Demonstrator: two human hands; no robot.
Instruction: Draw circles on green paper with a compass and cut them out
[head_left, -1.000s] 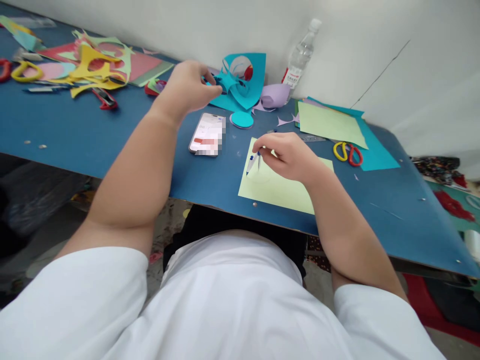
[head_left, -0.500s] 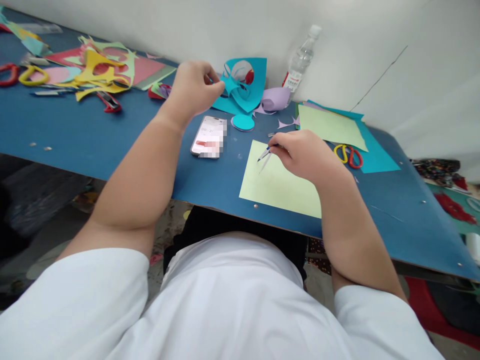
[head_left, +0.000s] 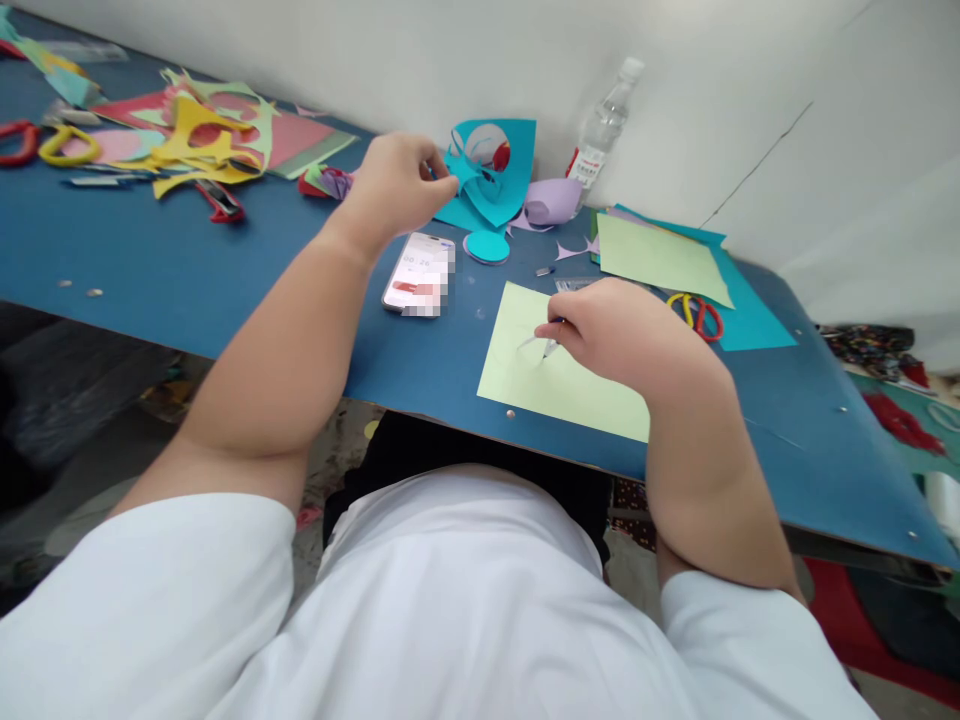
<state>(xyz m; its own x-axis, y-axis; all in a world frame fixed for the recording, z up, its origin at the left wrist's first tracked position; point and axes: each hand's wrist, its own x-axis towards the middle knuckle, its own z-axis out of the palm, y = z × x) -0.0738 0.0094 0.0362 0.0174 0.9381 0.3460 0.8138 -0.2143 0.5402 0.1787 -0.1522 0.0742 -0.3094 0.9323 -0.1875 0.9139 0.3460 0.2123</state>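
Observation:
My right hand [head_left: 600, 325] pinches the top of a drawing compass [head_left: 551, 348], whose legs reach down to a sheet of pale green paper [head_left: 517, 375]. A faint curved line shows on that sheet near the legs. Up and to the left, my left hand [head_left: 401, 180] is raised behind the phone [head_left: 420, 275], its fingers curled in towards the thumb. The fingertips are partly hidden, and whatever they hold, if anything, does not show. Just beyond it stands cut blue paper [head_left: 517, 165]. Small blue and purple paper discs [head_left: 487, 246] lie stacked right of the phone.
A water bottle [head_left: 604, 125] stands by the wall beside curled purple paper [head_left: 553, 200]. On the right lie yellow-and-red-handled scissors [head_left: 707, 318] and stacked coloured sheets [head_left: 660, 255]. Yellow paper scraps [head_left: 191, 130] and a red-ended cutter [head_left: 225, 205] are on the left. A clear ruler [head_left: 571, 285] is partly covered.
My right hand has moved slightly down and turned, swinging the compass legs to a new angle on the green sheet. My left hand has stayed nearly still.

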